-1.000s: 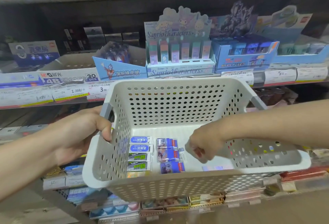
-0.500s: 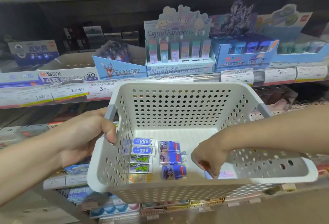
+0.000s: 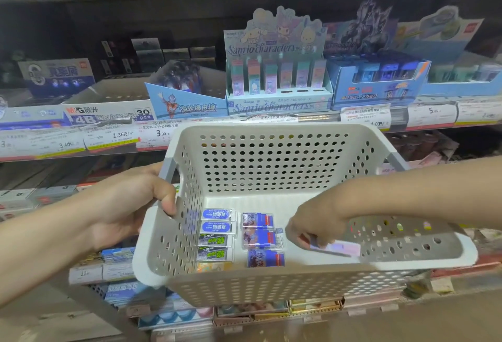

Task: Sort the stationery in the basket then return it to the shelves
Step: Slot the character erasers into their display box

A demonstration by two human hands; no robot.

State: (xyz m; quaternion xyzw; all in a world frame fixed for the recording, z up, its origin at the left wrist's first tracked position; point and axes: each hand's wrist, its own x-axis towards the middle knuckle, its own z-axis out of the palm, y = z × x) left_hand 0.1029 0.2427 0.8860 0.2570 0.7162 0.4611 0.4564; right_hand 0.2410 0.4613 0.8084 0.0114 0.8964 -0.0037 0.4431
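The left hand [image 3: 122, 205] grips the left rim of the white perforated basket [image 3: 271, 284], fingers curled over the edge, thumb side outside the wall. The right hand [image 3: 315, 226] reaches down inside the basket from the right and pinches a pale, flat packet [image 3: 341, 248] that lies on the floor near the right wall; motion blur hides what it is.

The basket is held in front of the shelves, tilted so its open top faces the camera. On its floor, toward the left wall, a column of small erasers runs front to back: two blue-labelled erasers [image 3: 218, 220] at the far end, two green-labelled erasers [image 3: 216, 247] nearer, and an orange one [image 3: 213, 267] at the near wall, partly hidden. Just beside them to the right sit three erasers in purple-blue wrappers [image 3: 260, 238], also in a column.

Behind the basket, the shelf carries a 4B eraser box [image 3: 108, 114], a blue character eraser box [image 3: 187, 105], a Sanrio display box [image 3: 277, 81] and a blue display box [image 3: 380, 81], with price labels [image 3: 365, 116] along the shelf edge.
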